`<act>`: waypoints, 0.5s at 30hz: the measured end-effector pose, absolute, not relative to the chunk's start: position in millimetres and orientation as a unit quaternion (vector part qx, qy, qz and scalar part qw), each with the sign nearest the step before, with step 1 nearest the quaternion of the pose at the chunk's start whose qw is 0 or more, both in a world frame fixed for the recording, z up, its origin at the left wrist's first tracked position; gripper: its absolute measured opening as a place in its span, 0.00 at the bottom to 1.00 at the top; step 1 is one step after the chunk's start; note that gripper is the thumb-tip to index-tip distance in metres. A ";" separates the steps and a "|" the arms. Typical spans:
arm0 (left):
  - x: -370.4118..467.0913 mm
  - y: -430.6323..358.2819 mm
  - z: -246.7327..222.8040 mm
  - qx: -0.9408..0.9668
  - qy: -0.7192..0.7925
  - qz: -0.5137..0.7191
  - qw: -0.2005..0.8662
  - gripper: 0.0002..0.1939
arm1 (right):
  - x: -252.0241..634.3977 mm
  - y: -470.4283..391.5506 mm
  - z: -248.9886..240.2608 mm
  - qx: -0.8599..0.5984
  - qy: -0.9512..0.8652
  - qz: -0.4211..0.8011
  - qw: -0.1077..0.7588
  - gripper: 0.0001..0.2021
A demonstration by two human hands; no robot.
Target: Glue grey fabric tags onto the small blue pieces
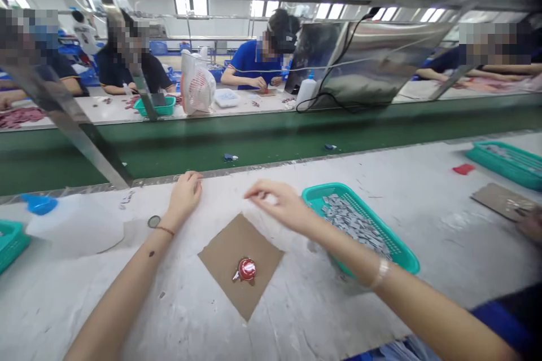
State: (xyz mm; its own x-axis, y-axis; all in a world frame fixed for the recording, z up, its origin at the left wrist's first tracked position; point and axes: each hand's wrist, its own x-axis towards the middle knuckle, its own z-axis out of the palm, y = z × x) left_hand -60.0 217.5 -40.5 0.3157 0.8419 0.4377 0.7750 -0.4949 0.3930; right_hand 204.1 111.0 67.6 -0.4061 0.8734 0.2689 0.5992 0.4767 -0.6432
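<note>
My left hand [185, 196] rests near the far edge of the white worktable, its fingers loosely bent and apart, with nothing visible in them. Above the table, to the right of it, my right hand [282, 204] has thumb and fingertips brought together in a pinch. Anything between those fingertips is too small to make out. Below the hands lies a square of brown cardboard [224, 254], turned like a diamond. On it sits a shiny red round piece [247, 269] with small clear edges. A green basket [406, 262] of small grey pieces [351, 220] stands beside my right forearm.
A white jug with a blue cap [40, 204] stands at left. Beyond the table runs a green conveyor belt [271, 144] with small dark bits [231, 157]. A slanted metal post [80, 130] rises at left. Co-workers sit opposite; another person's hand [531, 225] is at right.
</note>
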 end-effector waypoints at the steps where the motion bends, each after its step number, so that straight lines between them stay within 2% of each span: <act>1: -50.7 225.1 -35.9 0.811 0.497 0.303 0.054 0.16 | 245.2 104.4 67.0 -0.535 -0.776 0.161 0.295 0.12; 3: -28.0 244.3 -27.2 0.816 0.491 0.301 0.054 0.16 | 314.8 93.3 60.5 -0.621 -0.737 0.069 0.257 0.13; 6: 9.0 274.5 -20.2 0.815 0.491 0.303 0.058 0.18 | 374.0 83.0 43.9 -0.632 -0.747 0.059 0.199 0.11; 12: 44.9 300.6 -26.7 0.806 0.509 0.290 0.088 0.12 | 384.4 83.2 18.8 -0.600 -0.791 0.059 0.103 0.15; 15: 43.6 299.2 -23.5 0.792 0.522 0.301 0.099 0.17 | 384.0 84.6 14.8 -0.593 -0.799 0.056 0.081 0.15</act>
